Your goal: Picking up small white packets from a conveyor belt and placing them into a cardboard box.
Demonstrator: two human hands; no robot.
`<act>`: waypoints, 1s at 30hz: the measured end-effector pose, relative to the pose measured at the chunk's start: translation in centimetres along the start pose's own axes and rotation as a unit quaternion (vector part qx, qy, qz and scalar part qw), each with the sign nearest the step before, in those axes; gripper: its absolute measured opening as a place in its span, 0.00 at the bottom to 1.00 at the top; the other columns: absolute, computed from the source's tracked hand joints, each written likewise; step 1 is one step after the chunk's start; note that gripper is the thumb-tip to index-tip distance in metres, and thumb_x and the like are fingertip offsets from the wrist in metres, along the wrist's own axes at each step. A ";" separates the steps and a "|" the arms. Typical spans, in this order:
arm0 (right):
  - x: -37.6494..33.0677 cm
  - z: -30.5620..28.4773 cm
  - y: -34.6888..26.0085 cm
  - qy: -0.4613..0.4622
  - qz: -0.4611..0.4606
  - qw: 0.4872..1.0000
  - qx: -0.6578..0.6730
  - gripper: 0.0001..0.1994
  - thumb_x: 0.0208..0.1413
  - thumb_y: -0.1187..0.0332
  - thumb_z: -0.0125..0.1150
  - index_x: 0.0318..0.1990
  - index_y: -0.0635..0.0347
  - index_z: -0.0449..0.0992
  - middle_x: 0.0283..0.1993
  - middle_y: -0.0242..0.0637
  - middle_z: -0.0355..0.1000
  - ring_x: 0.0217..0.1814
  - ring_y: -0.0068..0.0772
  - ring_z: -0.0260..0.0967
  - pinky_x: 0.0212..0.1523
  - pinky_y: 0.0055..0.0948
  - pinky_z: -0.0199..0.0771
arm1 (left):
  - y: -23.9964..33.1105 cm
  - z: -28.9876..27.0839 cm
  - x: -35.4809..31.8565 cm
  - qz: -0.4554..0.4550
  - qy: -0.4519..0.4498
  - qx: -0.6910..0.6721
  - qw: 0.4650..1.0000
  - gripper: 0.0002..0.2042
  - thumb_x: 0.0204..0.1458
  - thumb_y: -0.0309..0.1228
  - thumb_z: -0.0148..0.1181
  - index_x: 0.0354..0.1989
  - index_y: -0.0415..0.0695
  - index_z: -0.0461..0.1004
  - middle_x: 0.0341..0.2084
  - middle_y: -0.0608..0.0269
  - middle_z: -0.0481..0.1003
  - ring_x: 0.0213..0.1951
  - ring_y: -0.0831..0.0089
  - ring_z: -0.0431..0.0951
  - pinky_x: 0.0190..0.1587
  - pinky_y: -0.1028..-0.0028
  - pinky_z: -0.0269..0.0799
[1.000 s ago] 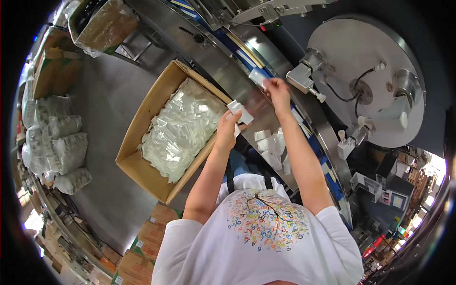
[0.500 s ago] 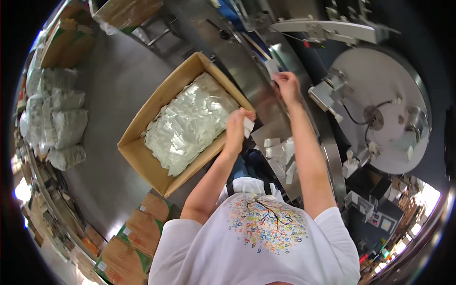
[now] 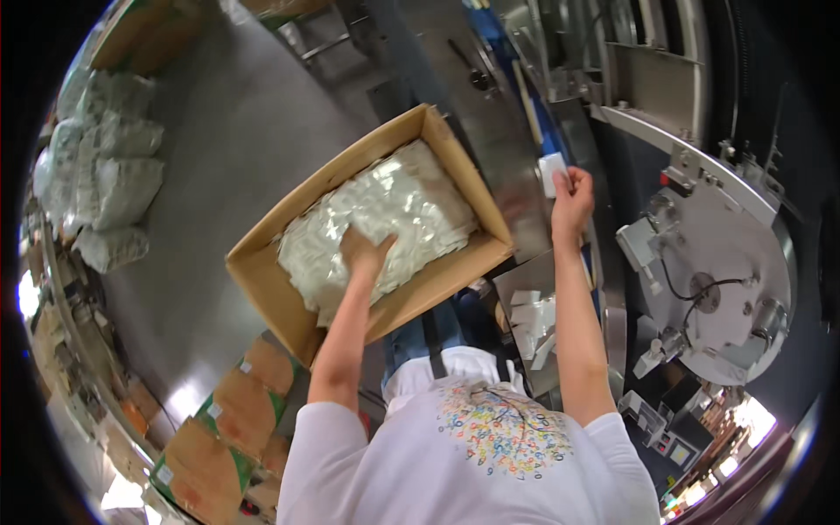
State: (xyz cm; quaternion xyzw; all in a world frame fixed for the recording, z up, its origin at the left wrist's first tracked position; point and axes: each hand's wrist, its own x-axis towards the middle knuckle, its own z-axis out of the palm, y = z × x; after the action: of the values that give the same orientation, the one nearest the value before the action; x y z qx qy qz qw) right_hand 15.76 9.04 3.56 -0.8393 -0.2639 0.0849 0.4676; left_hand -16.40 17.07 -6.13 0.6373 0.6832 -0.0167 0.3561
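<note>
left hand (image 3: 366, 252) is down in the cardboard box (image 3: 262, 289), fingers spread and pressed into the heap of clear plastic packets (image 3: 385, 210), which looks like the picking step. right hand (image 3: 570, 192) is up at the steel machine ledge (image 3: 516, 157), pinching one small white packet (image 3: 551, 171) by its edge (grip partly hidden). the next move likely calls for closing the left fingers on a single packet without dragging its neighbours, while the right sets its packet squarely on the ledge.
</note>
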 end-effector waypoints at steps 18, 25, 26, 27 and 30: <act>4.3 0.4 0.4 0.016 -0.038 0.984 -0.174 0.20 0.43 0.65 0.66 0.43 0.63 0.70 0.43 0.42 0.67 0.39 0.34 0.64 0.40 0.29 0.66 | -5.1 0.8 1.1 -0.071 -0.042 -0.297 0.951 0.21 0.43 0.31 0.60 0.46 0.34 0.68 0.42 0.51 0.72 0.44 0.61 0.71 0.47 0.68 0.64; -7.9 5.4 -8.1 -0.337 -0.109 0.928 0.116 0.21 0.42 0.64 0.67 0.44 0.60 0.69 0.35 0.33 0.70 0.36 0.24 0.66 0.37 0.25 0.66 | 1.5 -6.5 -4.4 -0.053 -0.190 -0.585 0.787 0.20 0.48 0.28 0.58 0.50 0.37 0.66 0.42 0.62 0.72 0.43 0.74 0.71 0.46 0.74 0.65; -9.1 6.4 -7.6 -0.316 -0.161 0.931 0.089 0.20 0.41 0.64 0.68 0.42 0.60 0.69 0.33 0.32 0.70 0.34 0.25 0.66 0.35 0.24 0.66 | 3.5 -7.4 -5.5 -0.039 -0.208 -0.580 0.786 0.19 0.48 0.28 0.57 0.50 0.38 0.65 0.42 0.63 0.71 0.43 0.75 0.70 0.46 0.75 0.65; -9.9 6.7 -7.2 -0.295 -0.212 0.930 0.062 0.20 0.40 0.64 0.68 0.40 0.61 0.70 0.31 0.31 0.69 0.31 0.25 0.66 0.34 0.24 0.66 | 4.7 -7.8 -6.3 -0.026 -0.227 -0.575 0.785 0.19 0.49 0.28 0.57 0.50 0.39 0.65 0.42 0.64 0.71 0.43 0.76 0.70 0.46 0.75 0.65; -10.5 5.3 -7.5 -0.341 -0.053 0.936 0.065 0.15 0.41 0.65 0.68 0.35 0.62 0.71 0.28 0.30 0.69 0.29 0.23 0.64 0.32 0.22 0.65 | 5.4 -6.7 -7.1 0.002 -0.246 -0.603 0.759 0.19 0.49 0.27 0.57 0.50 0.40 0.65 0.42 0.64 0.71 0.43 0.76 0.70 0.46 0.76 0.65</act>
State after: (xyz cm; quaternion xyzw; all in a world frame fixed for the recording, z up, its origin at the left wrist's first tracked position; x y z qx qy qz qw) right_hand 2.11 10.68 5.75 -0.7128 -0.4453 0.3582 0.4066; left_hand -15.24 15.19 4.81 0.2665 0.4398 0.2433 0.8224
